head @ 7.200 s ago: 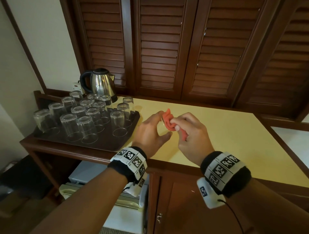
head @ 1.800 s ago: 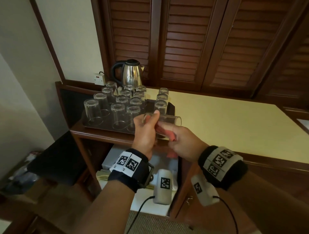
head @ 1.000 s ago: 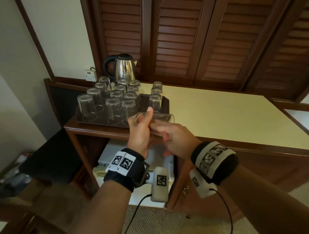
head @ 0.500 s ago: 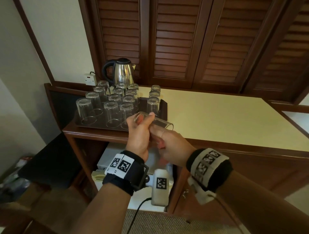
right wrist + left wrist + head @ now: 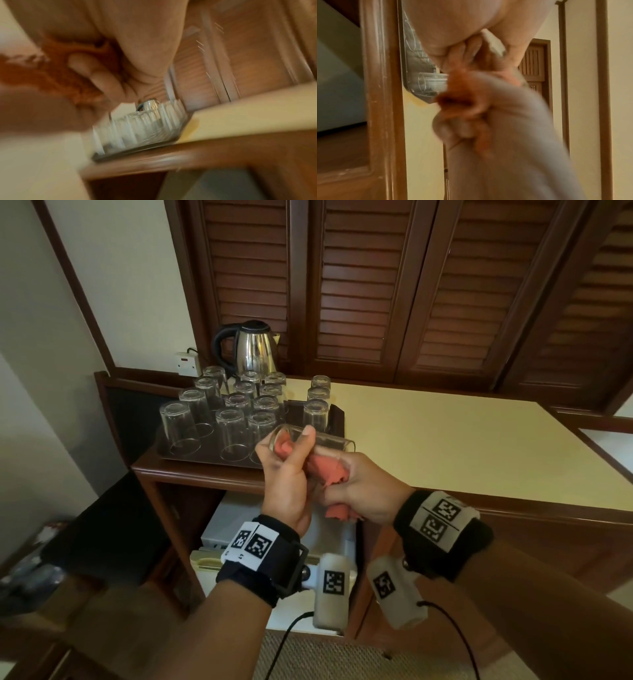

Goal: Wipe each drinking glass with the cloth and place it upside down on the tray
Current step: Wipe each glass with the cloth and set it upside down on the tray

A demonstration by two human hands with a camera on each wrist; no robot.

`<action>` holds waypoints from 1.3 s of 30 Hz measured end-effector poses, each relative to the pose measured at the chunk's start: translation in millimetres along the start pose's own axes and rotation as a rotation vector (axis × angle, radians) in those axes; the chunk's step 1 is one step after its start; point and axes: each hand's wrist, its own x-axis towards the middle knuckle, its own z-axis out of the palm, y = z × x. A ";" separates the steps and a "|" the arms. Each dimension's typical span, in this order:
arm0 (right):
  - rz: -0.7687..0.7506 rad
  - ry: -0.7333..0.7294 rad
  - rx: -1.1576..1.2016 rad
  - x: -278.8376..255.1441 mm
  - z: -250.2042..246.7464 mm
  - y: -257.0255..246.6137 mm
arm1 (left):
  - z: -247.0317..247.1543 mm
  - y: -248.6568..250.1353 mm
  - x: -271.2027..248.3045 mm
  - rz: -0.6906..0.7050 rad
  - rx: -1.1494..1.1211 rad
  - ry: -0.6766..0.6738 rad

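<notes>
two hands up front, wrist bands on both. left hand (image 5: 286, 470) wrapped around a clear glass (image 5: 329, 441), thumb on top, glass held on its side in the air just in front of the tray. right hand (image 5: 363, 491) clenched on a pink cloth (image 5: 327, 470), part of it stuffed into the glass, the rest bunched under the fingers. blurred in both wrist views: cloth (image 5: 462, 86) and curled fingers only. beyond, a dark tray (image 5: 337, 414) on the left end of the wooden cabinet, loaded with many glasses (image 5: 233, 433) standing upside down in rows. to the right, a pale yellow tabletop (image 5: 462, 446). farther back, a steel kettle (image 5: 255, 349) with a black handle, a wall socket (image 5: 187, 361) beside it, then dark louvered doors (image 5: 359, 278).
</notes>
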 end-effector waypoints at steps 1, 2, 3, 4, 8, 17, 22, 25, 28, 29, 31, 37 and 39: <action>0.000 -0.004 -0.009 -1.8 -1.8 -2.2 | -1.6 1.9 1.8 -0.013 0.059 -0.004; -0.014 -0.005 -0.118 -2.2 -2.1 -4.4 | -3.9 4.1 4.9 -0.041 0.117 0.002; -0.035 -0.011 -0.313 -2.0 -2.3 -6.2 | -5.3 7.0 7.6 -0.073 0.158 0.016; -0.064 -0.038 -0.550 -2.4 -1.2 -7.2 | -5.9 9.6 9.6 -0.095 0.159 0.032; -0.102 -0.024 -0.341 3.8 8.3 -3.8 | -3.6 12.7 6.6 0.014 0.049 0.015; -0.094 -0.034 -0.758 -1.9 6.9 -10.2 | -1.9 18.9 9.5 -0.084 0.156 0.005; -0.020 -0.051 0.134 -7.7 3.1 -10.5 | -1.6 10.8 0.8 0.018 0.077 -0.061; 0.033 -0.020 -0.004 -8.9 -1.5 -1.3 | -2.3 10.4 1.8 -0.043 0.198 -0.053; -0.051 -0.017 -0.772 -8.7 -0.8 3.8 | -2.2 8.1 3.6 -0.110 0.214 -0.020; -0.043 -0.011 -0.807 -9.0 2.6 4.2 | -0.8 7.1 2.1 -0.081 0.198 -0.021; -0.024 0.027 -0.421 -9.4 5.1 4.1 | 2.6 3.8 -1.3 0.007 0.203 -0.046; 0.030 0.015 -0.114 -17.4 -7.6 2.9 | 5.6 -3.7 -2.9 -0.023 0.205 -0.062; -0.047 0.003 -0.634 -18.0 -9.5 2.8 | 7.5 -2.2 -1.2 -0.091 0.201 -0.037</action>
